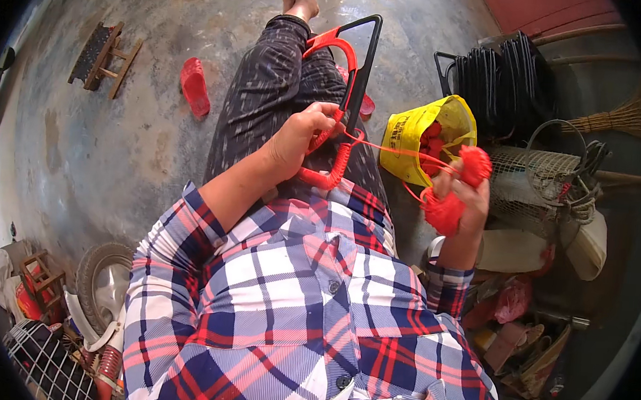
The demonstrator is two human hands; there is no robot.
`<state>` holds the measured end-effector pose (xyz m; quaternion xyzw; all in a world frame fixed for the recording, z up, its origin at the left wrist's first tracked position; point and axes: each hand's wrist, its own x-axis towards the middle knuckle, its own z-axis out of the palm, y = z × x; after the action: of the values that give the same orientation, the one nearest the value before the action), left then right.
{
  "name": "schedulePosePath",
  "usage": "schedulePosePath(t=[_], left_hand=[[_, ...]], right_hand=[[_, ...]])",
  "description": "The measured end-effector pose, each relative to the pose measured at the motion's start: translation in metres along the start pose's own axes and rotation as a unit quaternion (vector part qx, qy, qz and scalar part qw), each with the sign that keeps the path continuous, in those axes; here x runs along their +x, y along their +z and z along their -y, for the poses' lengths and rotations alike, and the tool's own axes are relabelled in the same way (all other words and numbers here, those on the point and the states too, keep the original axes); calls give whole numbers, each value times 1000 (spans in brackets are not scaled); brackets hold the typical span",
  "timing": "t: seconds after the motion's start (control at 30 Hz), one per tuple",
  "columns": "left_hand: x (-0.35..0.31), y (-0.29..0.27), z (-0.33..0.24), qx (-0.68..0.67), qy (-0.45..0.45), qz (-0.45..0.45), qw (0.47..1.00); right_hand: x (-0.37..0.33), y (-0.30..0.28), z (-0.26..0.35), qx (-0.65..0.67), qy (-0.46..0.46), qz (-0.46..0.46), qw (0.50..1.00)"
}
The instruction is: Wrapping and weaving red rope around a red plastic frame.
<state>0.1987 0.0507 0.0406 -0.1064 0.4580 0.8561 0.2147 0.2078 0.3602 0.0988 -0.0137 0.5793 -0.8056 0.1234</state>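
Observation:
My left hand (pixel 295 142) is closed on a black frame with rounded corners (pixel 367 69), which stands tilted over my lap. Red cord is wound tightly around its near part, and a curved red band (pixel 349 53) spans its far part. A strand of red cord (pixel 398 151) runs taut from beside my left fingers across to my right hand (pixel 470 203). That hand, slightly blurred, is wrapped around a hank of red cord (pixel 444 212) bulging out on both sides of the fingers. Close by, a yellow bag (pixel 407 135) stands open with more red cord inside.
Several black frames (pixel 504 75) are stacked at the far right, near a straw broom (pixel 616 120) and a wire mesh basket (pixel 526 177). Red slippers (pixel 194 89) and a small wooden stool (pixel 106 59) sit on the concrete floor. A wheel (pixel 103 281) is at the lower left.

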Motion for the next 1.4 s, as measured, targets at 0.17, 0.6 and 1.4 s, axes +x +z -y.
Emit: schedulePosePath(t=[0.17, 0.6, 1.4], left_hand=[[8, 3, 0, -6, -19, -41, 999], [13, 2, 7, 45, -21, -34, 998], [-61, 73, -35, 287, 134, 196, 928]], right_hand=[[-30, -11, 20, 67, -74, 5, 995], [-59, -44, 1, 13, -37, -110, 993], [-1, 96, -17, -39, -48, 170, 983]])
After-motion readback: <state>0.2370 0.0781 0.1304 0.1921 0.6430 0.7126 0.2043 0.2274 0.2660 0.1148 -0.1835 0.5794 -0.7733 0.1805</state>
